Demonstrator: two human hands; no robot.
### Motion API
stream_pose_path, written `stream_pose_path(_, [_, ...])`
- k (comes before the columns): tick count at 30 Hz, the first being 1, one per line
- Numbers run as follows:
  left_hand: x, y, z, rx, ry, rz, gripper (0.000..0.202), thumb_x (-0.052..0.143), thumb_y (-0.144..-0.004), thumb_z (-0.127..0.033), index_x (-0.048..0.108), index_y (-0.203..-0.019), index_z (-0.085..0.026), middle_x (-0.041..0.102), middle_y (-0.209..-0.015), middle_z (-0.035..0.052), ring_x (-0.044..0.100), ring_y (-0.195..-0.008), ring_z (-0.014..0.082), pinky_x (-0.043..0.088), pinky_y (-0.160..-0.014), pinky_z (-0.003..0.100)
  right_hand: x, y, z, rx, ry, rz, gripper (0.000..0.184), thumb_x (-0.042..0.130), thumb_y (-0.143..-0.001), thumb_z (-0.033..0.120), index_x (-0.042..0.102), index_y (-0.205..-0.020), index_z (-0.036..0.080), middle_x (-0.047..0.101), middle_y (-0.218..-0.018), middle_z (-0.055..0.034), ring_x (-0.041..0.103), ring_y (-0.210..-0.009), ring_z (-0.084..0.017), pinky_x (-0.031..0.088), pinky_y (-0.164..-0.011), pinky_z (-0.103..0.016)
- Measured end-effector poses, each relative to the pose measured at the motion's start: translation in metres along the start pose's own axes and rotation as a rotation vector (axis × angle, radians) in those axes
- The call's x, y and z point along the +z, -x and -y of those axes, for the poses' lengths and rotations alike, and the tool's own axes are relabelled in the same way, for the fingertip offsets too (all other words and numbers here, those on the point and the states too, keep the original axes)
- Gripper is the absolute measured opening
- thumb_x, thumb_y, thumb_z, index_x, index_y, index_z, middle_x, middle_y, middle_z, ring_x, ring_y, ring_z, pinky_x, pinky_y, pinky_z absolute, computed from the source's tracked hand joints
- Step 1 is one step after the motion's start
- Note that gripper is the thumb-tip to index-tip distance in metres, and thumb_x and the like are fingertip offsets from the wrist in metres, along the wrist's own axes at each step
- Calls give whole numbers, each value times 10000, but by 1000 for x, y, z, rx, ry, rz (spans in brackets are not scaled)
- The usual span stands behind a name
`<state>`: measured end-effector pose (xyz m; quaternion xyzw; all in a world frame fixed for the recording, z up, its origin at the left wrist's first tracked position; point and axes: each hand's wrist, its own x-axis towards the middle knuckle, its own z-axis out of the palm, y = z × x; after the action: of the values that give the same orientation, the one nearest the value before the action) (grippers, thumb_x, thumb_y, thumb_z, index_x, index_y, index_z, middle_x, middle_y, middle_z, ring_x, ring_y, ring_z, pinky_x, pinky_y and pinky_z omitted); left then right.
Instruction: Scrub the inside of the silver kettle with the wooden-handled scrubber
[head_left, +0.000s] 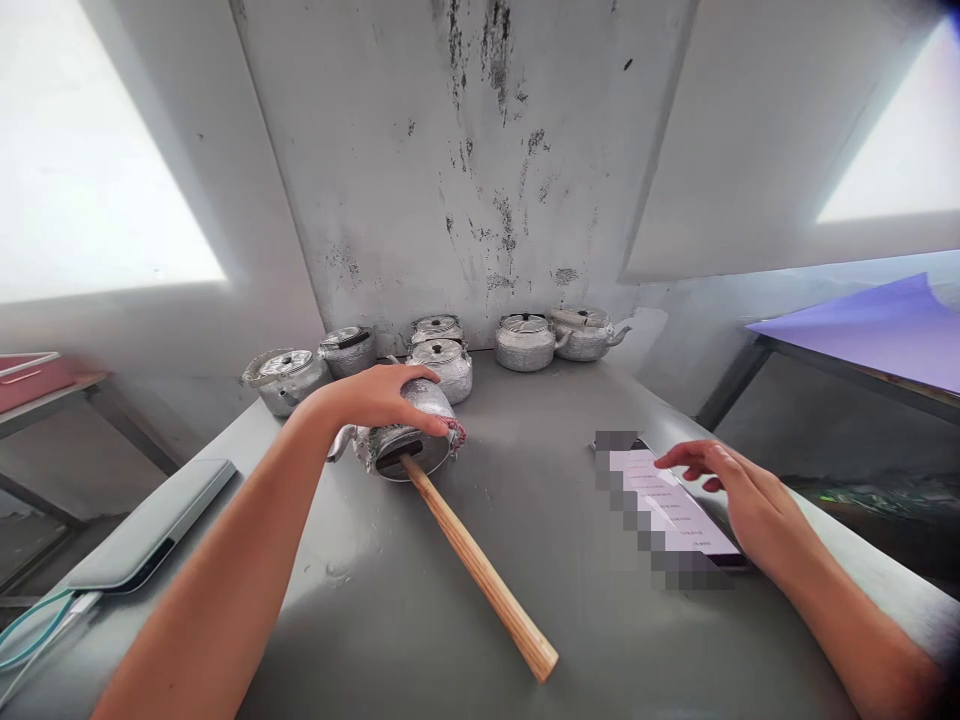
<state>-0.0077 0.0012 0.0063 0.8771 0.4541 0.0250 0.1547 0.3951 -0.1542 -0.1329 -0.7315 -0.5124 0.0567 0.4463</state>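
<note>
A silver metal kettle (429,402) lies tipped on its side, its round mouth facing me and its spout (341,443) pointing left. My left hand (386,395) grips it from above, thumb and fingers spread around its wall. A hammer (480,565) rests with its dark head at the kettle's mouth, and its wooden handle slants toward me over the table. Pinkish cord or cloth is wrapped near the kettle's rim. My right hand (739,490) hovers at a phone (667,505) with a lit screen; its index finger reaches out over the screen, the others loosely bent.
Several more lidded kettles (523,345) stand along the back of the grey table (570,620). A power bank (154,525) with cables lies at the left edge. Beyond the table are a pink bin (30,378) at left and a purple sheet (877,330) on a stand at right.
</note>
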Motion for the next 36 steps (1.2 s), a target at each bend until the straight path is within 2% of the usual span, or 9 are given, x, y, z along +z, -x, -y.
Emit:
stream_pose_path(3, [0, 0, 0, 1, -4, 3, 908, 618, -672, -812, 467, -1446, -361, 482, -1502, 2, 483, -1311, 340, 430, -1026, 371, 0, -1, -5, 34, -48, 71, 539, 313, -934, 612, 729, -842, 281, 759, -978, -17, 636, -857, -230, 480, -778, -359])
stream_pose_path(11, [0, 0, 0, 3, 11, 2, 913, 630, -664, -810, 475, -1441, -355, 488, -1496, 21, 486, -1303, 356, 417, -1043, 395, -1, -2, -15, 112, -116, 76, 533, 323, -925, 645, 688, -861, 261, 762, -872, -41, 603, -860, -255, 452, -804, -389])
stream_pose_path(21, [0, 1, -2, -2, -1, 3, 942, 612, -657, -826, 461, -1458, -353, 475, -1507, 25, 475, -1317, 356, 409, -1049, 392, -3, 0, -5, 111, -108, 109, 530, 315, -935, 622, 667, -775, 260, 740, -825, -35, 574, -840, -255, 414, -845, -399])
stream_pose_path(30, [0, 0, 0, 4, 12, 5, 914, 627, -666, -810, 473, -1446, -357, 489, -1496, 13, 488, -1301, 347, 424, -1027, 380, -3, 4, 4, 132, -120, 40, 508, 356, -943, 586, 640, -697, 245, 694, -705, -32, 542, -781, -241, 404, -804, -382])
stream_pose_path(36, [0, 0, 0, -4, 19, 6, 929, 627, -658, -803, 473, -1452, -346, 488, -1496, 33, 489, -1300, 367, 418, -1034, 392, -5, 9, 5, 61, -196, 79, 618, 364, -945, 625, 614, -536, 234, 635, -574, -57, 537, -692, -245, 417, -750, -389])
